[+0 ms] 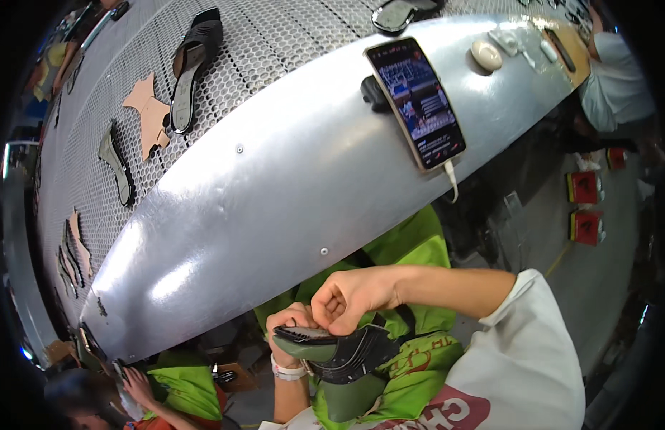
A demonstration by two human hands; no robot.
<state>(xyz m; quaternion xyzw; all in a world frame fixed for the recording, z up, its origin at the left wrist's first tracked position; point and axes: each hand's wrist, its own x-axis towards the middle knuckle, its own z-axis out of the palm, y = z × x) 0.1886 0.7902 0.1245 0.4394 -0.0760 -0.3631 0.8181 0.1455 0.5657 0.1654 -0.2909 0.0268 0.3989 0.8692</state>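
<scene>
Over my lap I have a green shoe last (348,398) with a black strapped shoe upper (357,353) wrapped around it, its sole side turned up. My left hand (283,324), a white band at its wrist, is closed around the far side of the last's front end. Curled above the sole side, my right hand (355,295) has thumb and fingers pinched together at the edge of the upper. Whether anything small sits in that pinch is hidden.
A metal ledge (275,165) lies in front, bearing a propped phone (416,100) with a white cable. Beyond, a mesh conveyor (239,61) carries a black sandal (195,72) and tan cut pieces (147,113). A co-worker in green (178,387) sits at lower left; another sleeve (619,82) shows at right.
</scene>
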